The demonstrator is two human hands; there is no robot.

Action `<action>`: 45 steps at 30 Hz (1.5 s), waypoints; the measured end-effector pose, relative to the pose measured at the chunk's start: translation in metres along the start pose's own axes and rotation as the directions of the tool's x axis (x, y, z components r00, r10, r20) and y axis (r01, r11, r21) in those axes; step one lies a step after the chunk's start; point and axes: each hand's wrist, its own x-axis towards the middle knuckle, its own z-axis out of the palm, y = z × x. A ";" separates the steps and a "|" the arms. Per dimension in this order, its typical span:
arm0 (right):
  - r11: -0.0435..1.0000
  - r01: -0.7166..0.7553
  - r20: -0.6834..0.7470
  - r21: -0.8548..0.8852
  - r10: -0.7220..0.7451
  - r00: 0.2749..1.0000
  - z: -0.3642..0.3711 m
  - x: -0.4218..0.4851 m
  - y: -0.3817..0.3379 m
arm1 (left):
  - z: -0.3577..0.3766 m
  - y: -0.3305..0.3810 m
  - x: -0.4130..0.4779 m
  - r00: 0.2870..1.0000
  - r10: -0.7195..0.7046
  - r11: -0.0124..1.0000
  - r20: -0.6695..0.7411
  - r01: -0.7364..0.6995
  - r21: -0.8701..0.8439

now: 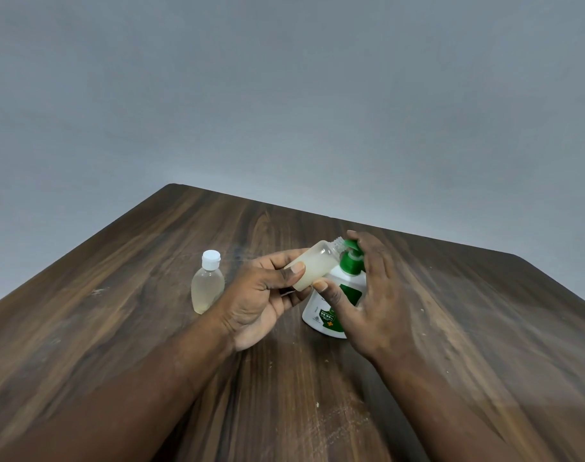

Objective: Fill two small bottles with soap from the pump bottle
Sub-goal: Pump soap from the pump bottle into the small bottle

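Observation:
My left hand grips a small uncapped clear bottle, tilted with its open threaded neck up against the green spout of the pump bottle. Pale soap sits in the tilted bottle's lower part. The white pump bottle with its green label stands on the table. My right hand lies over its green pump head, fingers on top, thumb down the front of the bottle. A second small bottle with a white cap stands upright to the left, holding pale liquid, apart from both hands.
The dark wooden table runs to a far corner at upper left and an edge at right. A plain grey wall stands behind it.

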 end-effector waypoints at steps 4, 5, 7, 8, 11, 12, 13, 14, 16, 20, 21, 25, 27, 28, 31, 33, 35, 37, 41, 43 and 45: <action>1.000 -0.001 0.032 -0.020 0.002 0.999 -0.008 0.007 -0.001 | 0.002 0.001 0.001 1.000 0.006 1.000 -0.007 -0.006 -0.010; 0.999 0.003 0.041 -0.033 -0.002 0.999 -0.010 0.009 -0.002 | 0.002 0.001 0.000 1.000 0.008 1.000 -0.009 -0.008 -0.009; 0.999 0.011 0.064 -0.047 -0.008 0.998 -0.014 0.010 -0.003 | 0.002 0.002 -0.001 1.000 0.010 1.000 -0.013 -0.010 -0.008; 0.999 0.013 0.073 -0.047 -0.009 0.997 -0.015 0.010 -0.002 | 0.002 0.002 -0.001 1.000 0.010 1.000 -0.012 -0.010 -0.010; 0.999 0.011 0.075 -0.047 -0.007 0.997 -0.016 0.009 -0.002 | 0.003 0.002 -0.001 1.000 0.006 1.000 -0.014 -0.006 -0.009; 0.999 0.010 0.069 -0.050 -0.007 0.998 -0.016 0.008 -0.002 | 0.003 0.002 -0.001 1.000 0.006 1.000 -0.017 -0.006 -0.005; 0.999 0.007 0.058 -0.049 -0.004 0.998 -0.014 0.008 -0.003 | 0.003 0.002 -0.001 1.000 0.006 1.000 -0.020 -0.006 -0.004; 0.999 0.003 0.043 -0.041 -0.001 0.999 -0.013 0.008 -0.005 | 0.003 0.002 -0.001 1.000 0.006 1.000 -0.021 -0.006 -0.004; 1.000 -0.005 0.018 -0.020 0.005 1.000 -0.008 0.006 -0.005 | 0.003 0.003 -0.002 1.000 0.006 1.000 -0.022 -0.006 -0.001; 1.000 -0.005 0.014 -0.027 0.005 1.000 -0.005 0.001 -0.001 | 0.002 0.002 -0.002 1.000 0.001 1.000 -0.010 -0.001 0.006; 1.000 -0.009 0.018 -0.026 0.009 1.000 -0.005 0.000 -0.001 | 0.002 0.002 -0.002 1.000 0.000 1.000 -0.012 0.000 0.011; 0.999 -0.021 0.037 -0.034 0.023 0.999 -0.006 0.005 -0.002 | 0.002 0.003 -0.002 1.000 0.001 1.000 -0.026 0.000 0.010; 0.998 -0.011 0.049 -0.056 0.014 0.999 -0.011 0.009 -0.003 | 0.004 0.004 -0.002 1.000 0.004 1.000 -0.031 -0.004 -0.005; 0.998 -0.005 0.060 -0.062 0.009 0.998 -0.014 0.010 -0.004 | 0.004 0.005 -0.003 0.999 0.005 1.000 -0.032 -0.005 -0.007; 0.998 0.003 0.084 -0.068 0.003 0.996 -0.019 0.011 -0.003 | 0.004 0.006 -0.004 1.000 0.005 1.000 -0.022 -0.005 0.004; 0.998 0.003 0.079 -0.064 0.002 0.997 -0.018 0.010 -0.003 | 0.004 0.005 -0.004 1.000 0.005 1.000 -0.020 -0.005 0.006; 0.999 0.000 0.051 -0.044 0.003 0.999 -0.015 0.009 -0.005 | 0.003 0.005 -0.004 1.000 0.009 1.000 -0.010 -0.009 0.011; 1.000 0.003 0.012 -0.027 -0.002 1.000 -0.011 0.007 -0.006 | 0.002 0.005 -0.003 1.000 0.012 1.000 -0.011 -0.012 0.012; 1.000 0.001 0.004 -0.024 -0.001 1.000 -0.005 0.001 -0.003 | 0.002 0.004 -0.002 1.000 0.013 1.000 -0.006 -0.012 0.026; 1.000 -0.002 0.005 -0.028 0.003 1.000 -0.004 0.000 -0.002 | 0.001 0.004 -0.002 1.000 0.012 0.999 -0.001 -0.012 0.036; 0.999 -0.011 0.018 -0.030 0.012 1.000 -0.005 0.001 -0.003 | -0.001 0.005 -0.002 1.000 0.015 0.999 0.012 -0.016 0.044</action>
